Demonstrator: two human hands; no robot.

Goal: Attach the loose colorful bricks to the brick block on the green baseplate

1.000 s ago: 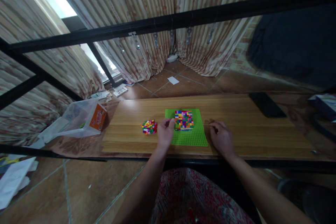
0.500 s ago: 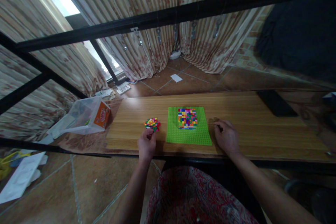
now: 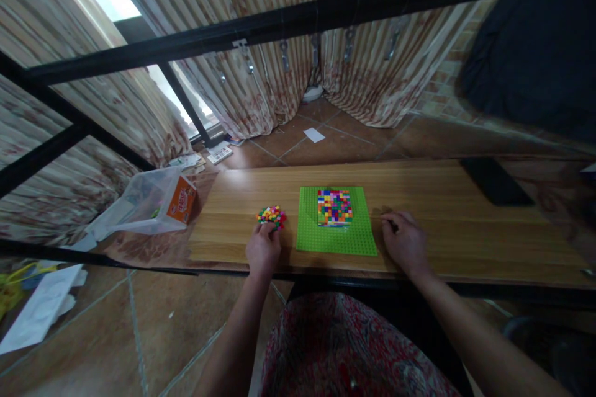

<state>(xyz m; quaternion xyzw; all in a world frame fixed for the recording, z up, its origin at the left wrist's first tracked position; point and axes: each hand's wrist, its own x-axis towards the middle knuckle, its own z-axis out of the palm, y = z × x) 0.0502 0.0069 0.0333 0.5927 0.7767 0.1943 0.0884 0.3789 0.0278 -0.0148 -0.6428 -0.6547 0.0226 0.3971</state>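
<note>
A green studded baseplate (image 3: 335,240) lies on the wooden table, between my two hands. On its upper middle stands a square block of small multicoloured toy bricks (image 3: 334,206). Left of the plate is a loose pile of small coloured bricks (image 3: 271,214). My left hand (image 3: 263,249) reaches the near edge of this pile, fingers drawn together; whether a brick is between them is hidden. Right of the plate, my right hand (image 3: 404,242) rests on the table with curled fingers, thumb and forefinger close together. Anything inside it is too small or hidden to make out.
A clear plastic bin (image 3: 151,205) with an orange label stands off the table's left end. A dark flat object (image 3: 496,182) lies at the table's far right. A black metal bar (image 3: 261,30) crosses beyond the table, before striped curtains (image 3: 261,93).
My left hand has moved slightly forward, its fingertips further over the near edge of the brick pile. My right hand stays curled beside the plate. The whole view has shifted slightly.
</note>
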